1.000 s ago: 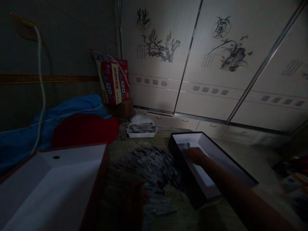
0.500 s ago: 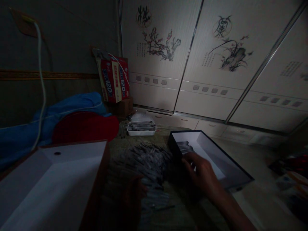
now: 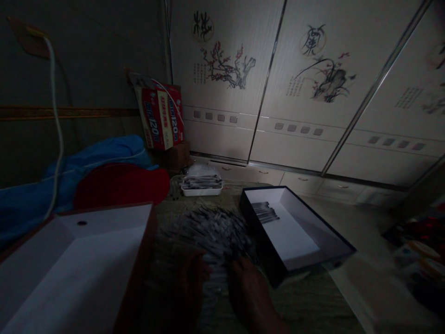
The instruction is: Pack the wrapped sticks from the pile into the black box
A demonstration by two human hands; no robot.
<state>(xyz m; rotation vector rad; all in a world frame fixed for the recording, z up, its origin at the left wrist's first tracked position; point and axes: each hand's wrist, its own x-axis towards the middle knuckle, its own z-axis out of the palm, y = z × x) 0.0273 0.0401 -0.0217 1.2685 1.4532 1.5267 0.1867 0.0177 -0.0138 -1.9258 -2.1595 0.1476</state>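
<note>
A heap of thin grey stick-like pieces (image 3: 212, 232) lies on the table in front of me. My left hand (image 3: 191, 283) rests at the heap's near edge; it is too dark to make out its fingers. My right hand (image 3: 248, 290) sits beside it on the heap's near right side, fingers hidden in shadow. To the right stands a dark-walled open box (image 3: 333, 241) with a white floor, and a small bundle of the same pieces (image 3: 264, 212) lies in its far corner.
A large open white box (image 3: 69, 269) with a brown rim fills the near left. A small white tray (image 3: 201, 191) of pieces sits at the back. Red and blue cloth (image 3: 114, 181) lie left, with a red carton (image 3: 162, 116) by the painted wardrobe doors.
My right hand has left the dark box, leaving the bundle in its far corner, and come back to the near side of the heap next to my left hand.
</note>
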